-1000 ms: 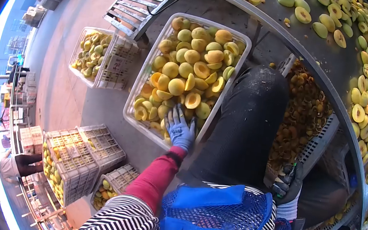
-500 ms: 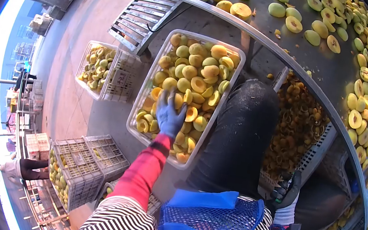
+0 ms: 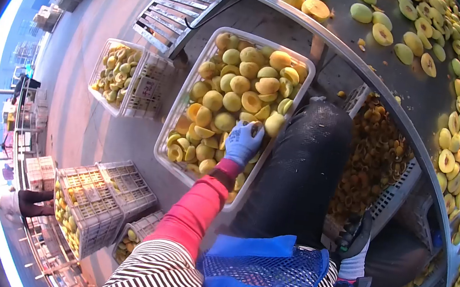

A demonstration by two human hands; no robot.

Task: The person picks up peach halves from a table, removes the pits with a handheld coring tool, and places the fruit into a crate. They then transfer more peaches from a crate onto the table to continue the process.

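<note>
My left hand, in a blue-grey glove, is over the right side of a pale plastic crate heaped with peach halves. Its fingers are curled together on a peach half, which they mostly hide. Low on the right, beside my thigh, is my right hand in a black glove. Its fingers are bent, and whatever they may hold is too dark to make out. Near it stands a crate of brownish fruit pieces.
A metal table with a raised rim curves across the upper right, bearing many peach halves. More filled crates stand on the floor to the left. A slatted metal stand is at the top. Another person is at far left.
My left hand has moved right and slightly up across the crate, and its spread fingers have closed on a peach half. The right hand stays low beside my thigh. The view has shifted slightly.
</note>
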